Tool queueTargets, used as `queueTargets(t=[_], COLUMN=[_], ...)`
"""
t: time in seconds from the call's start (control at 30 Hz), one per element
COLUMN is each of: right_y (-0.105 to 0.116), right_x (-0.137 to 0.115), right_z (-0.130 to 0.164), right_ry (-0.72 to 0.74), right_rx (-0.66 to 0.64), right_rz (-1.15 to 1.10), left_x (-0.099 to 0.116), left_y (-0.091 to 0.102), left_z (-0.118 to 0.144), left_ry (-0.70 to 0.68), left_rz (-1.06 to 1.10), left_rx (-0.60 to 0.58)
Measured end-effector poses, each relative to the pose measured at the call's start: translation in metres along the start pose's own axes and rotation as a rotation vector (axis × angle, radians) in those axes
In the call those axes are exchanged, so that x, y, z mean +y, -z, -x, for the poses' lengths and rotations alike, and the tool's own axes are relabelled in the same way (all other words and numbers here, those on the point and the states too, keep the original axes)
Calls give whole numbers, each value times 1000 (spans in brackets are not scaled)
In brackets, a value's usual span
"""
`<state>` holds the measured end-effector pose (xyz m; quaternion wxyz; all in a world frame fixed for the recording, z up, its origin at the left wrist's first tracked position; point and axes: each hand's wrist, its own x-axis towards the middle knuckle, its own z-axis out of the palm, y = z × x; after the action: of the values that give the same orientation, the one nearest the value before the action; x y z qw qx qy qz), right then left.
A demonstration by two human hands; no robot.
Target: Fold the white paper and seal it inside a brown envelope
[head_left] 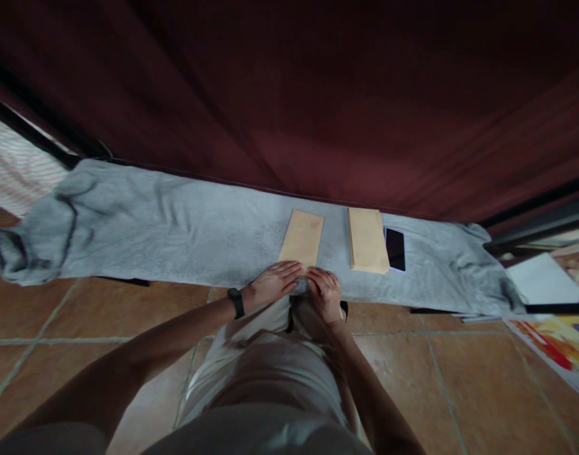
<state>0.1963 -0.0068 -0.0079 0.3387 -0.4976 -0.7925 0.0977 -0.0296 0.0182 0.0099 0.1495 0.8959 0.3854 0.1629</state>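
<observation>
A tan paper envelope lies flat on a long surface draped with a grey cloth. My left hand, with a black band on the wrist, rests palm down on the envelope's near edge. My right hand sits beside it at the near right corner, fingers curled down onto the edge. Neither hand lifts the envelope. To the right lies a stack of similar tan envelopes, and a black phone lies next to that stack.
A dark red curtain hangs right behind the cloth-covered surface. The floor is brown tile. White sheets and a colourful printed sheet lie at the right. A striped fabric shows at far left.
</observation>
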Motion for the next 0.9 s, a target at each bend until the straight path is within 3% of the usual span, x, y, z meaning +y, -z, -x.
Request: queueTargets(t=[0.23, 0.5, 0.63, 0.77, 0.9], right_y=[-7, -13, -13, -20, -29], right_x=[-8, -12, -24, -45, -53], right_z=[-7, -14, -13, -6, -1], right_ry=[-108, -254, -170, 1, -14], right_rx=[77, -29, -23, -156, -190], right_rz=[19, 138, 95, 96, 140], left_x=[-9, -20, -19, -21, -20], left_y=[7, 0, -4, -7, -9], left_z=[-10, -18, -16, -15, -13], left_ry=[27, 128, 175, 212, 213], left_rz=[80, 143, 150, 78, -28], left_rx=[78, 160, 211, 222, 200])
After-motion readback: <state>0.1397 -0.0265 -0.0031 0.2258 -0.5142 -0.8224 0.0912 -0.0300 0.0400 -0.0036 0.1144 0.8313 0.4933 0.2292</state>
